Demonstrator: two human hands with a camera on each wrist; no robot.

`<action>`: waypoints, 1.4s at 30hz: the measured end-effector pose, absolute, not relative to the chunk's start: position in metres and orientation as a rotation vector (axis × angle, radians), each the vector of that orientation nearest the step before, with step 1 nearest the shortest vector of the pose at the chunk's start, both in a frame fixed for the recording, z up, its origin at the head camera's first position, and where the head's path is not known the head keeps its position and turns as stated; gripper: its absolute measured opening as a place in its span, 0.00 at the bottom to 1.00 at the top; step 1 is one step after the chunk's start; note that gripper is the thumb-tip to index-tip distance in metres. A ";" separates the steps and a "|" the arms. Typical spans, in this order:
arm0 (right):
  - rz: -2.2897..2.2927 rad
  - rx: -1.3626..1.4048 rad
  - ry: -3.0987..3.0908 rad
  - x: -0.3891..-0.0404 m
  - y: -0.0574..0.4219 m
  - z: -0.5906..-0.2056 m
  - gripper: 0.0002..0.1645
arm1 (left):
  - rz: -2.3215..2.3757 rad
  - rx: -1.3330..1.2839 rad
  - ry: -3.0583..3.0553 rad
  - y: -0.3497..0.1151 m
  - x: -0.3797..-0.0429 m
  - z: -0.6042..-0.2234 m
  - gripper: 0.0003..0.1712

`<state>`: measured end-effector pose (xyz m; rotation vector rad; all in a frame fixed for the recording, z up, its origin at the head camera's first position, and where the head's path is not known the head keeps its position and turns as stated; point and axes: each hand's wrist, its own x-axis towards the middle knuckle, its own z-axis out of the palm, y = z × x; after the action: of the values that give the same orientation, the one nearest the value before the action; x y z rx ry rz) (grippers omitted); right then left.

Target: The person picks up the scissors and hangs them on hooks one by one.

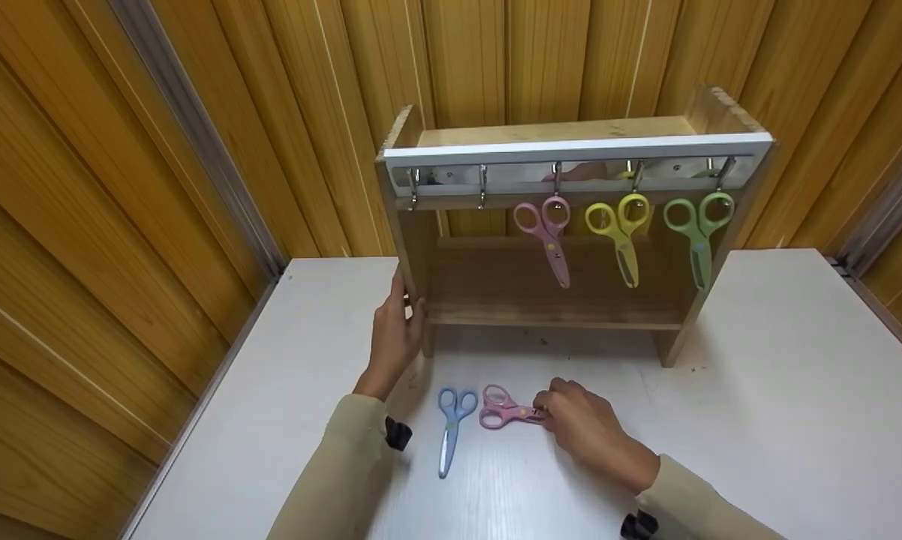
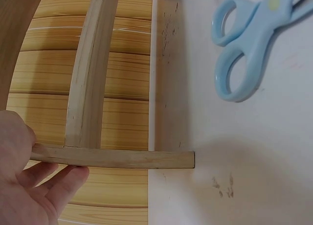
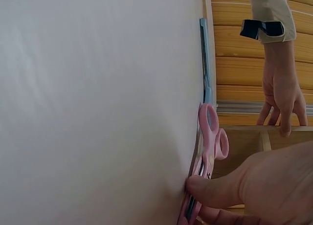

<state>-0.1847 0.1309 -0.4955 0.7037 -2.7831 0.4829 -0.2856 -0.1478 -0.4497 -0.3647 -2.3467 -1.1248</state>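
Pink scissors (image 1: 505,412) lie on the white table, and my right hand (image 1: 590,435) pinches them at the blade end. Their handle loops (image 3: 209,124) point away from that hand in the right wrist view. My left hand (image 1: 392,341) grips the left side panel (image 2: 117,158) of a wooden rack, thumb at the front edge and fingers on the outer face. Between the hands lie light blue scissors (image 1: 451,431), loops toward the rack. On the rack's hooks hang another pink pair (image 1: 550,236), a yellow pair (image 1: 622,240) and a green pair (image 1: 699,238).
The wooden rack (image 1: 556,324) stands at the back of the white table (image 1: 789,420). A metal hook strip (image 1: 462,180) runs along its upper front; the two leftmost hooks (image 1: 483,187) carry nothing. Wood-patterned panels (image 1: 466,60) rise behind and to the left.
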 end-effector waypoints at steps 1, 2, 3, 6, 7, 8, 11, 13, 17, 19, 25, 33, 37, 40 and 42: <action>0.492 0.702 -2.790 -0.184 0.131 -0.495 0.11 | -1.126 -0.361 -2.350 -0.148 -0.286 -0.450 0.42; 0.501 0.699 -2.794 -0.185 0.131 -0.494 0.11 | -1.125 -0.357 -2.353 -0.148 -0.285 -0.449 0.42; 0.509 0.698 -2.797 -0.185 0.131 -0.493 0.11 | -1.124 -0.353 -2.355 -0.148 -0.285 -0.449 0.42; 0.519 0.697 -2.810 -0.185 0.130 -0.491 0.11 | -1.119 -0.348 -2.354 -0.148 -0.285 -0.449 0.42; 0.514 0.698 -2.813 -0.185 0.130 -0.491 0.11 | -1.116 -0.348 -2.353 -0.148 -0.285 -0.449 0.42; 0.511 0.699 -2.816 -0.185 0.130 -0.491 0.11 | -1.114 -0.350 -2.349 -0.148 -0.285 -0.449 0.42; 0.500 0.706 -2.815 -0.184 0.130 -0.491 0.12 | -1.115 -0.356 -2.347 -0.148 -0.285 -0.449 0.42; 0.506 0.713 -2.812 -0.184 0.131 -0.490 0.12 | -1.117 -0.356 -2.347 -0.148 -0.284 -0.449 0.42; 0.533 0.714 -2.813 -0.184 0.132 -0.487 0.11 | -1.127 -0.343 -2.360 -0.148 -0.284 -0.448 0.41; 0.541 0.716 -2.805 -0.184 0.132 -0.484 0.10 | -1.127 -0.334 -2.372 -0.148 -0.284 -0.447 0.40; 0.503 0.756 -2.744 -0.187 0.132 -0.468 0.11 | -1.120 -0.317 -2.389 -0.148 -0.285 -0.446 0.40; 0.436 0.820 -2.713 -0.189 0.131 -0.434 0.12 | -1.157 -0.322 -2.390 -0.147 -0.285 -0.448 0.39; 0.455 0.825 -2.716 -0.190 0.129 -0.415 0.11 | -1.157 -0.327 -2.387 -0.148 -0.285 -0.449 0.39; 0.495 0.830 -2.691 -0.190 0.128 -0.400 0.11 | -1.154 -0.340 -2.375 -0.148 -0.285 -0.449 0.39; 0.536 0.836 -2.654 -0.190 0.127 -0.392 0.11 | -1.158 -0.348 -2.369 -0.148 -0.285 -0.450 0.40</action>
<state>-0.1904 0.1272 -0.3916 0.8359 -2.6544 0.5356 -0.2848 -0.1476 -0.4495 -0.3478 -2.3695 -1.1577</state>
